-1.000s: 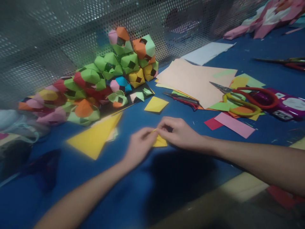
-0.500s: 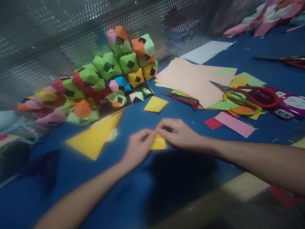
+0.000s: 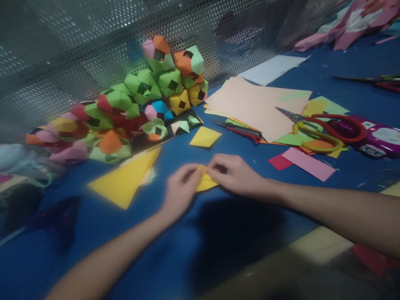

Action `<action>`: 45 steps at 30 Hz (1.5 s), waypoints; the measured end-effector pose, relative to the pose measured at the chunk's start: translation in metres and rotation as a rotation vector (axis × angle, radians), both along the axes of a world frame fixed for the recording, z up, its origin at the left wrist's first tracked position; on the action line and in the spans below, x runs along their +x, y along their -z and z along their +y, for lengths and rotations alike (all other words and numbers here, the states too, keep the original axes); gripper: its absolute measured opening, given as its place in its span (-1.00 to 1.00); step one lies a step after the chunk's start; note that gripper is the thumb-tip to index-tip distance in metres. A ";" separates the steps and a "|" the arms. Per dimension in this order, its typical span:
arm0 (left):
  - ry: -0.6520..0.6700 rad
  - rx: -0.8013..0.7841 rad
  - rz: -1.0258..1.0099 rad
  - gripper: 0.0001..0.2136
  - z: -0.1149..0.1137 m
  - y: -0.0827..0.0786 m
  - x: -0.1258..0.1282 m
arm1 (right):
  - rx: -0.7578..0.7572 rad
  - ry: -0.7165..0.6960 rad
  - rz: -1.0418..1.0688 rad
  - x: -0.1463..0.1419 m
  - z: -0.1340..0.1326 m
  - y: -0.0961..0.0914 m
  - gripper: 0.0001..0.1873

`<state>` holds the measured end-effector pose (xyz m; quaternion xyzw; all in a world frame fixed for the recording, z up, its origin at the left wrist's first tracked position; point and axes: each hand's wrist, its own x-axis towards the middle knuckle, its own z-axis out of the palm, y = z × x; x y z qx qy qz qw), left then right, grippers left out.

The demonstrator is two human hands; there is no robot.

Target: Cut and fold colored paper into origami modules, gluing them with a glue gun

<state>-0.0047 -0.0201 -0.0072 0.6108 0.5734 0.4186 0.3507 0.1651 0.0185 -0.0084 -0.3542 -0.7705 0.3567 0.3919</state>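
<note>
Between my two hands is a small folded piece of yellow paper, creased across its face. My left hand pinches its left edge between thumb and fingers. From the other side, my right hand grips the right edge the same way, fingers curled. The paper's two sides are partly hidden under the fingertips. Just beyond my hands lies a folded yellow square, flat on the blue table. To the left, a larger yellow paper triangle rests on some pale paper pieces.
Folded paper cubes in many colours are piled against a perforated metal panel. Peach paper sheets lie at centre right, with red-and-yellow-handled scissors on them. Smaller red-handled scissors, pink strips and a purple object are nearby.
My left hand has shifted slightly up, and the yellow paper has tilted, with its lower edge raised and turned. Both hands still hold it. The other things stay where they were.
</note>
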 end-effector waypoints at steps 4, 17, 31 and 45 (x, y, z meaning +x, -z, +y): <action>0.036 -0.005 0.016 -0.83 0.000 -0.003 0.002 | 0.038 -0.009 -0.004 0.000 0.000 0.001 -0.82; -0.056 0.049 -0.016 -0.87 0.001 -0.002 0.001 | -0.010 -0.008 -0.069 -0.001 0.000 -0.001 -0.84; 0.009 -0.066 0.007 -0.92 0.003 0.000 0.003 | 0.093 -0.037 -0.084 0.001 0.002 0.005 -0.79; 0.095 0.100 0.063 -0.87 0.004 -0.006 -0.005 | 0.114 -0.002 -0.128 0.004 0.009 0.005 -0.79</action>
